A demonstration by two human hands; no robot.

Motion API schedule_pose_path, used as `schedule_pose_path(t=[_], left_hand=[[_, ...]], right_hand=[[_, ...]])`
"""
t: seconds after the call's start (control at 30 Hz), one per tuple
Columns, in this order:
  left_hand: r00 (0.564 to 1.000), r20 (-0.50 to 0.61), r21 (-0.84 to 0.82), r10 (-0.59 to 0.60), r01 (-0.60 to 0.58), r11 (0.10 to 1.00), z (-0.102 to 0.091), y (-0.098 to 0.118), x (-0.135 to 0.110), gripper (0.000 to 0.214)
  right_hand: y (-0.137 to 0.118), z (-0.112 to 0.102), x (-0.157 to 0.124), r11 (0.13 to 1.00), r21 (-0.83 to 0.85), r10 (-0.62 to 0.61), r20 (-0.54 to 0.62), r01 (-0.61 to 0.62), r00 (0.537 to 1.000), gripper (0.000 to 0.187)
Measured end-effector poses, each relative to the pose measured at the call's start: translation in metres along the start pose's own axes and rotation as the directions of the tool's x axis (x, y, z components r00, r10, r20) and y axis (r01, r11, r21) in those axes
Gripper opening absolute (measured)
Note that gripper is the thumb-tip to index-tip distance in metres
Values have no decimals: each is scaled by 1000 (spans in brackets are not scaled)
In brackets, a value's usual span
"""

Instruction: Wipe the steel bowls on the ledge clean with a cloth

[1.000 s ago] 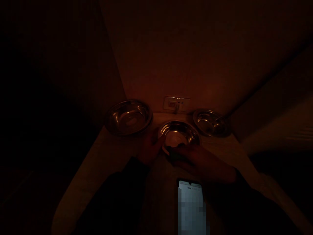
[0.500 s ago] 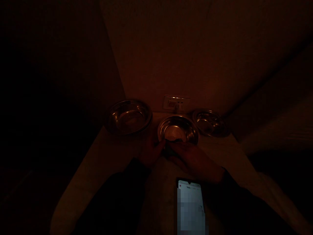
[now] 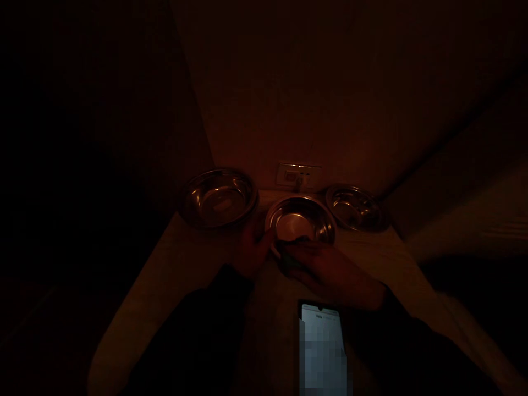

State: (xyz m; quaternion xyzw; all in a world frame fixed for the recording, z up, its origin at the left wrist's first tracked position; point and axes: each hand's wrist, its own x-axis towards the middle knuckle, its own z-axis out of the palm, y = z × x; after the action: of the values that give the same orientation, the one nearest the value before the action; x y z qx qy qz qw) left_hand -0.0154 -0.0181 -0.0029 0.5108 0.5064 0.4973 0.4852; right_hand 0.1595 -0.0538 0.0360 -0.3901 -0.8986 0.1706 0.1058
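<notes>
Two metal bowls (image 3: 220, 203) flank a third bowl (image 3: 295, 224); left hand (image 3: 252, 254) grips its rim, right hand (image 3: 332, 272) holds dark material (image 3: 289, 259) there.

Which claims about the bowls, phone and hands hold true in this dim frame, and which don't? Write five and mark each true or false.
1. The left bowl, middle bowl and right bowl share one table. True.
2. The phone lies closer to the person than the middle bowl. True.
3. The phone's screen is off. False: it is lit.
4. The right hand has a dark item at the middle bowl's near rim. True.
5. The left hand is inside the left bowl. False: it is at the middle bowl's left side.
</notes>
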Motion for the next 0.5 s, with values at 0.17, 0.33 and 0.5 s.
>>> schedule_pose_path(t=[0.17,0.33,0.5], left_hand=[[999,3,60,37,-37,998,4,-1,-1,51],[999,8,79,51,-52,996,-4,2,2,50],[1000,7,36,-17,17,999,-11,-1,6,44]], right_hand=[[-8,11,8,999,-44,22,-74,-25,997,44],[-4,-2,1,1000,18,12,23,-13,1000,36],[6,-15,-10,999,40,3,83,-7,997,35]])
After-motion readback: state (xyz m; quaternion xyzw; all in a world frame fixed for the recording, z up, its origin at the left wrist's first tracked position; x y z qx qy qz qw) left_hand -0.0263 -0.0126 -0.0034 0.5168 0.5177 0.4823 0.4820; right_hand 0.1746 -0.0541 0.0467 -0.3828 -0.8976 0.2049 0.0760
